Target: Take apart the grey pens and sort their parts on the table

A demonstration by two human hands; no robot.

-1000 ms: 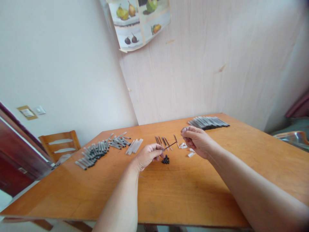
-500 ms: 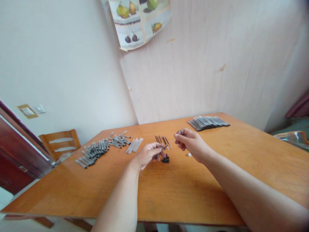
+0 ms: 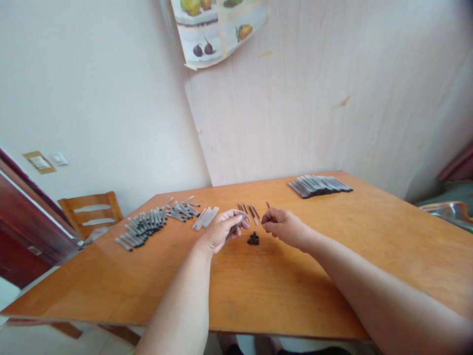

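My left hand (image 3: 220, 230) is closed around a grey pen barrel, held just above the wooden table (image 3: 258, 286). Close to its right, my right hand (image 3: 281, 227) is pinched shut; what its fingertips hold is too small to make out. A small heap of black caps (image 3: 253, 239) lies on the table between and just below the two hands. Several thin dark refills (image 3: 250, 211) lie just beyond the hands.
A loose pile of grey barrels (image 3: 148, 224) lies at the left, with a few pale tubes (image 3: 205, 217) beside it. A neat row of finished pens (image 3: 318, 185) sits at the far right near the wall. A wooden chair (image 3: 90, 212) stands past the table's left edge.
The thin refill stretched between both hands is gone from sight. My right hand moved left and down toward the left hand, which now grips a grey barrel. The view tilted slightly.
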